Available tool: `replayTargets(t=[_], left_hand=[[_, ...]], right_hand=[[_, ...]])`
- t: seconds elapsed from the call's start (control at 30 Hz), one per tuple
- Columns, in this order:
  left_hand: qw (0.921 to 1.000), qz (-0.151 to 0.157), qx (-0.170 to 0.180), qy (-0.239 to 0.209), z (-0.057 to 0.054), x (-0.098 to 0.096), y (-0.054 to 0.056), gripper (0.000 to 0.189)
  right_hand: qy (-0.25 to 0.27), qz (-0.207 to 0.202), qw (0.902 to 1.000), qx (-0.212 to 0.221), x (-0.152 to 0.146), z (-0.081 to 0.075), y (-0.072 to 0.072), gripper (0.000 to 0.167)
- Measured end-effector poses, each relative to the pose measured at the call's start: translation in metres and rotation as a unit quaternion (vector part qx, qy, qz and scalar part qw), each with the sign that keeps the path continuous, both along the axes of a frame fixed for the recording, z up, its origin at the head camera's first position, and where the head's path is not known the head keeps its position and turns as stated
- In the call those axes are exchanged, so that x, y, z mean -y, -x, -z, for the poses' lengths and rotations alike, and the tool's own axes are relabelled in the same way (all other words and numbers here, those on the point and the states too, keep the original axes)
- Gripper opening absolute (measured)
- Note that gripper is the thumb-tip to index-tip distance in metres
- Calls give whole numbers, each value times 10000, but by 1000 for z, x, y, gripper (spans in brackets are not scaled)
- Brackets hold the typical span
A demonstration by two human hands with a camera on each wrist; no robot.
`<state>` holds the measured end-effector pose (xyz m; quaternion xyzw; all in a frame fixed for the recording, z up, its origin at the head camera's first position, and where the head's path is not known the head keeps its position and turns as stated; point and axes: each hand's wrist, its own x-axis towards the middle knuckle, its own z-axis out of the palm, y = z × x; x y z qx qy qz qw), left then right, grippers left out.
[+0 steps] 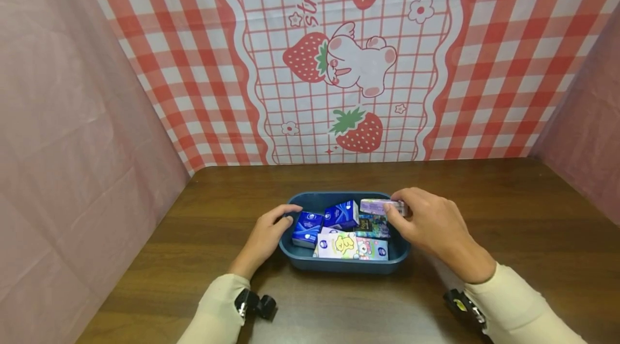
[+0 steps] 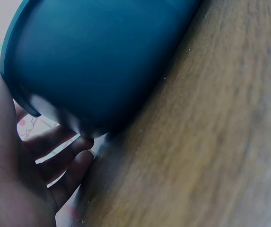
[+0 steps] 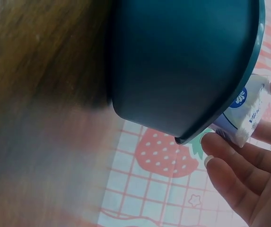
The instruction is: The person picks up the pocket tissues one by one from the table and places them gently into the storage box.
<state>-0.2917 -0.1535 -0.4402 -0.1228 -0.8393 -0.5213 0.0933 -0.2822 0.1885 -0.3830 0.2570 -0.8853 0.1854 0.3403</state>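
Observation:
A dark blue oval plastic basin (image 1: 344, 266) stands on the wooden table. My left hand (image 1: 265, 236) grips its left end, with fingers (image 2: 62, 156) against the outer wall and the thumb side at the rim. At the right end, my right hand (image 1: 433, 220) pinches a purple-and-white tissue pack (image 1: 375, 206) between thumb and fingers, level with the rim. Inside lie two deep-blue tissue packs (image 1: 307, 228), a dark floral pack (image 1: 372, 226), a yellow-bear pack (image 1: 336, 245) and a pastel cartoon pack (image 1: 373, 248). Another pack is partly hidden beneath the yellow-bear one.
The brown wooden table (image 1: 194, 274) extends around the basin. Behind it hangs a red-and-white checked cloth (image 1: 339, 118) with strawberries. Pink curtains (image 1: 77, 161) flank the table on both sides. Each wrist wears a small black camera mount (image 1: 256, 303).

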Motion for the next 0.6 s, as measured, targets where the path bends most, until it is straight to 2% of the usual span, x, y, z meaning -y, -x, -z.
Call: replayTargets(t=[0.6], left_hand=[[10000,15,-20,20,0,0,1,28]], right_hand=[[-231,75,9993,285,4,3,-2,25]])
